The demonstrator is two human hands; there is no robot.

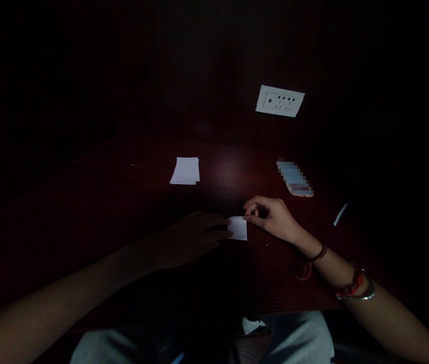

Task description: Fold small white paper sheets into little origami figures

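A small white square of paper (239, 230) lies on the dark red table in front of me. My left hand (195, 235), in shadow with a ring on one finger, reaches in from the left. Its fingers are stretched out, and the tips rest on the paper's left edge. At the paper's upper right corner, my right hand (273, 217) has thumb and fingers closed in a pinch. Farther back, a stack of white paper sheets (186, 171) sits slightly uneven at its edges.
A phone (294, 178) with a blurred-out screen lies at the back right of the table (104, 202). A narrow white strip (340, 214) is to the right. On the back panel is a white power socket (280, 101). The surroundings are very dark.
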